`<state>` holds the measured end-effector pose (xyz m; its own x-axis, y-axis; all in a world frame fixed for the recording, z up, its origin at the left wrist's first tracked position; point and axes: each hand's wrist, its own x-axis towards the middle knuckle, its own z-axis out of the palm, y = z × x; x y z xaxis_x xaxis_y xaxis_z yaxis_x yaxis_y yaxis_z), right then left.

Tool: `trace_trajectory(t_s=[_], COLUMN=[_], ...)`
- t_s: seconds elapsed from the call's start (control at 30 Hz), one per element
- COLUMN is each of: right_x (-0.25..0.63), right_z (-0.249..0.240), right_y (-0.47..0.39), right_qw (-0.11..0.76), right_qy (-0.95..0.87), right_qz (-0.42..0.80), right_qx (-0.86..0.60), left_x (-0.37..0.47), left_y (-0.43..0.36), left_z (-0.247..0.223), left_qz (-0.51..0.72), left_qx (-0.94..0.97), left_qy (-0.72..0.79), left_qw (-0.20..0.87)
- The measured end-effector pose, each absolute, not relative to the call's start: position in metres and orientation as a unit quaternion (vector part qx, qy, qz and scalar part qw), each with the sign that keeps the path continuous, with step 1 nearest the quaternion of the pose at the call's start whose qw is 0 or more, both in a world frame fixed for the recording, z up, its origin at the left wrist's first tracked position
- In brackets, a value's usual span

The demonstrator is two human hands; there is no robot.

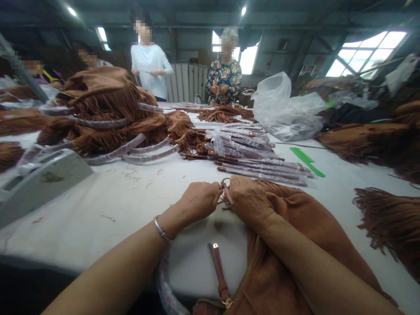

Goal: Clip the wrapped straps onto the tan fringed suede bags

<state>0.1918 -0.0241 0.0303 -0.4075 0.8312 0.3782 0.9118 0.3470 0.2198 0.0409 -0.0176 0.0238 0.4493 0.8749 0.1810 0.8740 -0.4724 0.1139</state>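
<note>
A brown fringed bag (315,232) lies on the white table at the front right, partly under my right forearm. My left hand (201,199) is closed in a pinch on a thin brown strap end at the bag's upper left. Touching it nearly fingertip to fingertip, my right hand (247,199) pinches the same small strap and loop; the fingers hide the details. A zipper pull with a brown tab (216,267) lies on the table below the hands. The plastic-wrapped handle (167,284) curves beneath my left wrist.
Wrapped handles (246,148) lie bundled beyond my hands. Brown bags (105,100) are piled at the left, near a grey-white stand (49,181). A green comb (306,162), a plastic bag (285,109) and fringed pieces (390,218) are at the right. Two people stand across the table.
</note>
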Motion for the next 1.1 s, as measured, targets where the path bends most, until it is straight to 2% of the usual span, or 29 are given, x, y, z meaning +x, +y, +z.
trace_trajectory(t_s=[0.1,0.37,0.5,0.73,0.87,1.0,1.1], right_x=[0.196,0.202,0.201,0.194,0.199,0.206,0.21], right_z=[0.03,0.028,0.027,0.024,0.028,0.033,0.034], right_y=[-0.023,-0.015,-0.014,-0.021,-0.018,-0.014,-0.011], right_qw=[0.11,0.037,0.029,0.074,0.096,0.021,-0.053], right_qy=[-0.824,-0.899,-0.897,-0.856,-0.849,-0.885,-0.907], right_qz=[-0.204,-0.136,-0.111,-0.124,-0.115,-0.055,-0.019], right_qx=[-0.517,-0.414,-0.427,-0.497,-0.506,-0.462,-0.418], left_x=[0.036,0.009,0.007,0.019,0.023,0.024,0.024], left_y=[-0.013,-0.001,0.003,0.006,0.005,0.0,-0.004], left_z=[0.022,0.026,0.024,0.014,0.01,0.013,0.017], left_qz=[0.134,0.129,0.133,0.091,0.118,0.092,0.049], left_qx=[0.843,0.887,0.88,0.865,0.867,0.887,0.904], left_qy=[0.52,0.415,0.406,0.465,0.466,0.442,0.403], left_qw=[0.029,0.155,0.209,0.166,0.132,0.095,0.133])
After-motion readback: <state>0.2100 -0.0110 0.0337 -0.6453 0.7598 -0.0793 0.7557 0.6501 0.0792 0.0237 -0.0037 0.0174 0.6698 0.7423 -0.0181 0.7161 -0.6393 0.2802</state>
